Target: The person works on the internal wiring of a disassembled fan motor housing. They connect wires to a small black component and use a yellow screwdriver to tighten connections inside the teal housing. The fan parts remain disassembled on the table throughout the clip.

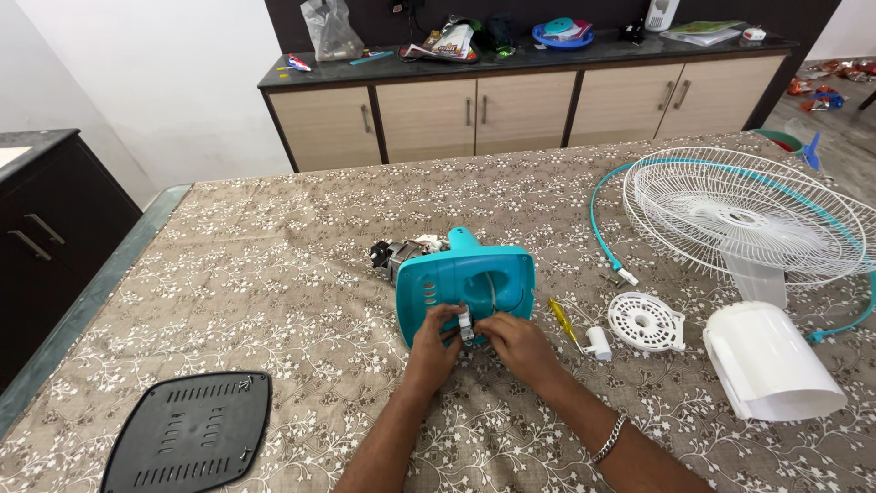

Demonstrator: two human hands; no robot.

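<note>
Both hands (474, 340) on floral-clothed table (274, 274).

white fan grille (744, 217), black vented plate (190, 431), yellow screwdriver (563, 321)

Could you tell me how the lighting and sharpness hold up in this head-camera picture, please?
In the head view, light is soft and even; both hands, left hand and right hand, cast only faint shadows on the patterned tablecloth; the teal fan housing is sharp; the white fan grille bows slightly from wide-angle distortion.
</note>
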